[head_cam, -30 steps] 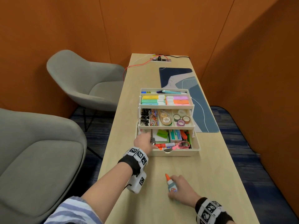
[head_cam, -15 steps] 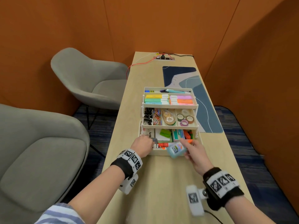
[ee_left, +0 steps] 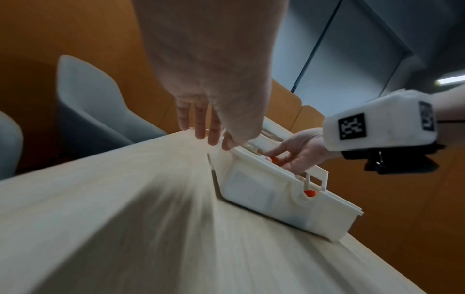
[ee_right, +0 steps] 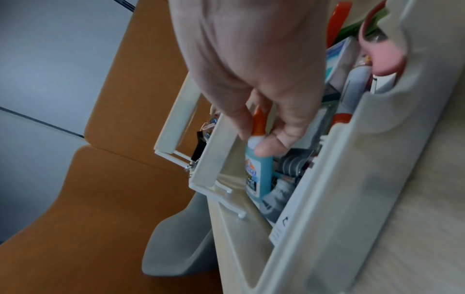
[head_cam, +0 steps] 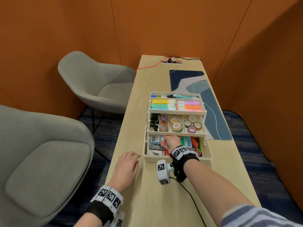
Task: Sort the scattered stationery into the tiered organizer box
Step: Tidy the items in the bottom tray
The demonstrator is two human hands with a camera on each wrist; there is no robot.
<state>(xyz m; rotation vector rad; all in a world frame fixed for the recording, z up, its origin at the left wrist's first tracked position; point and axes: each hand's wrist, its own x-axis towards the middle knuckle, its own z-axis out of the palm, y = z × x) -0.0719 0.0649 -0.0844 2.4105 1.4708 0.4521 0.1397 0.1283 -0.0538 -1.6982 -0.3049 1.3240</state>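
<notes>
The cream tiered organizer box [head_cam: 176, 158] stands open mid-table, with highlighters on top, clips and tape rolls in the middle tier and mixed items in the bottom bin. My right hand [head_cam: 170, 142] reaches into the bottom bin's left side and pinches a blue glue bottle [head_cam: 155, 139] with an orange cap [ee_right: 259, 123] near its neck. The bottle [ee_right: 259, 173] lies against the bin's left end. My left hand [head_cam: 127, 167] hovers just above the table left of the box, fingers [ee_left: 201, 119] relaxed, holding nothing. The box's front wall [ee_left: 276, 197] shows in the left wrist view.
A blue patterned mat [head_cam: 206, 102] lies right of the box. A power strip with a red cable [head_cam: 171, 61] sits at the table's far end. Two grey chairs [head_cam: 91, 82] stand left of the table. Pink scissor handles [ee_right: 385, 57] poke up in the bin's right side.
My right hand carried the glue bottle from the table's near edge into the bottom bin's left side. My left hand withdrew from the bin to the table beside the box.
</notes>
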